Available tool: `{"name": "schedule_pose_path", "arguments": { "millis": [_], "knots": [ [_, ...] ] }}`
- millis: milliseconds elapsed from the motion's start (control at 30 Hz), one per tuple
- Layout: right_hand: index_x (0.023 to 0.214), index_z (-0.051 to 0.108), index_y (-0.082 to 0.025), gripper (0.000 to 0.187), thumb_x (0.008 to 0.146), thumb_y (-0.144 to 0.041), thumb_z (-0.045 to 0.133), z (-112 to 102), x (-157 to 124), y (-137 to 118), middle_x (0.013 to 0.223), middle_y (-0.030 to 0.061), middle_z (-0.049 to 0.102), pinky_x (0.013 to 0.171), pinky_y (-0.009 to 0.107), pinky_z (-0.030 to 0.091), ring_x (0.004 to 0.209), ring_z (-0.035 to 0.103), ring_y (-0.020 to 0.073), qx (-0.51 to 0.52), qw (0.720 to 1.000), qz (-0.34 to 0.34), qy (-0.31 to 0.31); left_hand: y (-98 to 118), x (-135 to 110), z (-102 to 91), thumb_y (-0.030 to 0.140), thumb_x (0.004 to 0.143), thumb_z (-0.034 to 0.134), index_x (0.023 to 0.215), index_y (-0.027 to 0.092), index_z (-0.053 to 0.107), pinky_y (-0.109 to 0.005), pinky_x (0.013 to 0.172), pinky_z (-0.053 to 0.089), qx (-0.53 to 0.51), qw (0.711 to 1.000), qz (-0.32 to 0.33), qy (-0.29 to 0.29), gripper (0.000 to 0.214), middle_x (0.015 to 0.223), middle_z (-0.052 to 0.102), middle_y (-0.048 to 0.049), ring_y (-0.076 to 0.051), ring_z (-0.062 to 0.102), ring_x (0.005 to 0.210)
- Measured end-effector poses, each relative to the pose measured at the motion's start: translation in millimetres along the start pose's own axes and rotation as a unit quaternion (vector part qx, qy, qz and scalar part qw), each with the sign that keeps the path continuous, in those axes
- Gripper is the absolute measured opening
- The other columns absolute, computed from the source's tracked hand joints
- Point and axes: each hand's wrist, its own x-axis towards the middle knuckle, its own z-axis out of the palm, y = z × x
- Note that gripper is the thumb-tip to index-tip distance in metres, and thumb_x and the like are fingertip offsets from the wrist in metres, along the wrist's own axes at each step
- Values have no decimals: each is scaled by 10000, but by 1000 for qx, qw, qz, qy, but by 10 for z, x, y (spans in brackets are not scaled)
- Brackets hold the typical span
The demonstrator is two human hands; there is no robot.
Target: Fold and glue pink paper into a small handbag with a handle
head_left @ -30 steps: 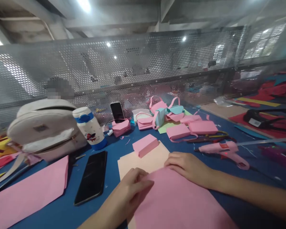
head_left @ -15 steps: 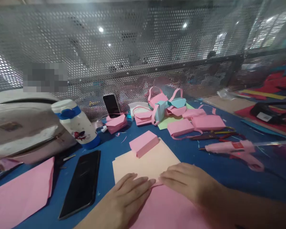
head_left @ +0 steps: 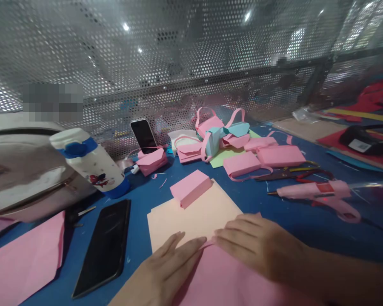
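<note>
A pink sheet of paper (head_left: 221, 276) lies close to me, with a folded edge at its far side. My left hand (head_left: 166, 270) rests on that edge from the left, fingers stretched out and flat. From the right, my right hand (head_left: 258, 246) presses the same edge with its fingers extended. The fingertips of both hands almost meet at the fold. Beneath and beyond them are cream paper sheets (head_left: 191, 223). A folded pink paper box (head_left: 191, 187) sits on the far part of these sheets. My palms hide part of the pink sheet.
To the left are a black phone (head_left: 104, 248), more pink paper (head_left: 25, 259), a white bottle (head_left: 92, 163) and a bag (head_left: 35, 170). Small pink paper bags (head_left: 190, 151) stand at the back. A pink glue gun (head_left: 322, 195) and pliers (head_left: 284, 173) lie right.
My left hand's fingers have drawn closer together at the fold. Both hands stay on the pink sheet. The view has shifted slightly.
</note>
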Motion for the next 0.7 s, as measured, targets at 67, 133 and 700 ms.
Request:
{"name": "schedule_pose_path", "arguments": {
  "millis": [67, 133, 700],
  "knots": [
    [1078, 686, -149, 306, 1006, -122, 391, -11, 20, 96, 976, 36, 751, 776, 326, 502, 849, 642, 165, -30, 999, -11, 22, 65, 15, 31, 209, 1033, 222, 1510, 83, 222, -361, 1086, 432, -21, 1000, -18, 4, 493, 1501, 426, -111, -207, 404, 1382],
    [1066, 689, -154, 293, 998, -104, 409, -16, 27, 158, 956, 32, 753, 788, 322, 498, 854, 643, 162, -42, 998, -18, 33, 148, 42, 48, 335, 1041, 247, 1512, 72, 208, -300, 1042, 474, -26, 999, -25, 25, 541, 1488, 443, -113, -197, 452, 1351],
    [1196, 643, -135, 340, 909, -71, 473, 170, -176, -37, 1256, 73, 668, 1083, 339, 436, 1181, 591, 170, 36, 999, 16, -20, 239, 85, 87, 170, 1045, 265, 1364, 137, 526, -326, 1196, 186, 121, 988, 58, 70, 413, 1400, 567, -62, -143, 456, 1344]
  ]
}}
